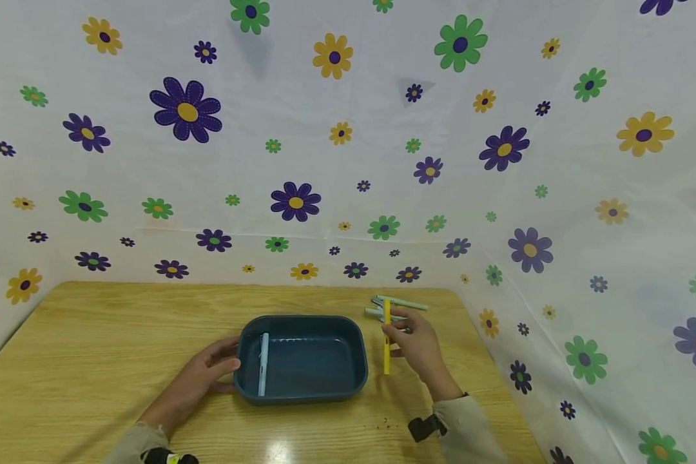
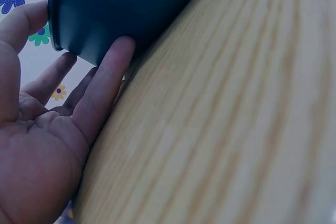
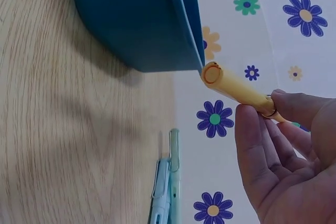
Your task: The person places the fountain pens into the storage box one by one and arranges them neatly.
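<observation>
A dark blue rectangular basin (image 1: 319, 394) stands on the wooden table, with one light blue pen (image 1: 263, 364) lying inside near its left end. My left hand (image 1: 205, 374) is at the basin's left side, its extended fingers touching the outer wall (image 2: 121, 3). Right of the basin, my right hand (image 1: 414, 341) pinches a yellow pen (image 1: 386, 361) between thumb and fingers, raised above the table. The right wrist view shows the yellow pen (image 3: 241, 90) with one end close to the basin's rim (image 3: 186, 19).
Behind my right hand lie several pale pens, among them a light green pen (image 1: 406, 302) and a light blue pen (image 3: 161, 190). Small dark specks (image 1: 385, 422) dot the table (image 1: 122, 348) near the front. A flower-patterned white sheet (image 1: 238, 161) hangs behind and to the right.
</observation>
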Motion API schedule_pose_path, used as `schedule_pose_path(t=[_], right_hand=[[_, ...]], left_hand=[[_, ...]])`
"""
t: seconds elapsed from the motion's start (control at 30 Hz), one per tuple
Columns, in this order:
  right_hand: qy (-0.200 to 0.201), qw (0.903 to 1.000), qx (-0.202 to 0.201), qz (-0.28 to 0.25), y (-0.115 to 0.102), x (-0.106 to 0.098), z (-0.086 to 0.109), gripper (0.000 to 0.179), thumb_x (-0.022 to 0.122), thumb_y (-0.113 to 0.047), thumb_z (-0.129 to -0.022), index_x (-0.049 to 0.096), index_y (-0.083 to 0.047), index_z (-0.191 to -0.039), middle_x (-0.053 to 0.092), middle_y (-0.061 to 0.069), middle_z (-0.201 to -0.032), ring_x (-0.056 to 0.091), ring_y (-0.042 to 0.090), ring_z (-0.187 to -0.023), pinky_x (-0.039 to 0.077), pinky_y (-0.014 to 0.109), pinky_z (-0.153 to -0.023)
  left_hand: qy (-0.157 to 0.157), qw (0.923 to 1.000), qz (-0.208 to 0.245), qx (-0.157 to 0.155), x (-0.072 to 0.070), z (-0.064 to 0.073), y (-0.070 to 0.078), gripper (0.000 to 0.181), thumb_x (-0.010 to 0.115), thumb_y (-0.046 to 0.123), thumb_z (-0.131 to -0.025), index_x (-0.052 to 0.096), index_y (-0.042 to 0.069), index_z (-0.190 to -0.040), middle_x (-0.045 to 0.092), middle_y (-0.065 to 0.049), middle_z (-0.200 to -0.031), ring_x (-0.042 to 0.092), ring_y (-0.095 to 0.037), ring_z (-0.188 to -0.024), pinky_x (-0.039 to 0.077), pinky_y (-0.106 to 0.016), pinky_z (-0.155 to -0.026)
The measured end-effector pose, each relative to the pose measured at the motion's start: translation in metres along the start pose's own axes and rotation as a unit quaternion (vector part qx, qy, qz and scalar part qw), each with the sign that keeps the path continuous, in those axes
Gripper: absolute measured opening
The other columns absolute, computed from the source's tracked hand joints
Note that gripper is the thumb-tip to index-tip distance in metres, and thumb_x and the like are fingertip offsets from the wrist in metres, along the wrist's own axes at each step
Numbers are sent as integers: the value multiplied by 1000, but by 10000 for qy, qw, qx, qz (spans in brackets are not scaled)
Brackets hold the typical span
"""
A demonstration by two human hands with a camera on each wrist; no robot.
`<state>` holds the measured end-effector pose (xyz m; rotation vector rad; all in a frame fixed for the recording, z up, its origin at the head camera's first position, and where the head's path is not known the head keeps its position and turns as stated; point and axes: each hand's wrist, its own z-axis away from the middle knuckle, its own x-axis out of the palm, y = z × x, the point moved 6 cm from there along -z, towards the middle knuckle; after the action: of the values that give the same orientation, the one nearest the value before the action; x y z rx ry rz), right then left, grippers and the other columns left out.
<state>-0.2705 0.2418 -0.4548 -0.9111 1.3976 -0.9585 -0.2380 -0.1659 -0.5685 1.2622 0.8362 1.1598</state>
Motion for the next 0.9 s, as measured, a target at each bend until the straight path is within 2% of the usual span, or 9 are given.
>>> schedule_pose_path(t=[0.27,0.5,0.67,0.8,0.9], right_hand=[[85,9997,-80,-228,-5,10,4,43,75,-12,-96,63,-9,-137,69,16,-104,72,22,-82,65,46,-67],[-42,9995,-141,-291,-8,29,6,44,73,-11,-97,58,-5,-138,67,18,-109,72,27,-85,64,51,-68],[-264,9990,-180,-298,-14,47,8,45,71,-10,-98,56,-4,-140,65,19,-109,70,32,-88,64,51,-67],[-545,9980,-263,-190,-21,64,12,44,71,-10,-99,55,-3,-139,66,17,-107,69,28,-87,64,45,-64],[-732,9966,-365,-104,-26,77,14,41,70,-10,-99,56,-3,-137,68,15,-105,69,24,-84,64,46,-64]], left_hand=[[17,10000,-73,-58,1,1,1,66,65,24,-103,35,8,-159,40,-26,-155,55,-33,-129,61,-47,-90],[88,9997,-177,-124,2,2,3,66,65,27,-103,35,9,-159,40,-24,-155,56,-31,-128,61,-46,-90],[107,9998,-149,-55,3,4,5,65,65,26,-103,36,8,-159,41,-24,-155,55,-33,-129,62,-46,-89],[110,9998,-123,-93,3,4,5,63,65,26,-103,38,10,-158,42,-22,-154,55,-34,-130,61,-45,-90],[104,9998,-120,-104,4,5,6,63,66,26,-103,39,11,-158,43,-22,-154,55,-33,-130,61,-45,-90]])
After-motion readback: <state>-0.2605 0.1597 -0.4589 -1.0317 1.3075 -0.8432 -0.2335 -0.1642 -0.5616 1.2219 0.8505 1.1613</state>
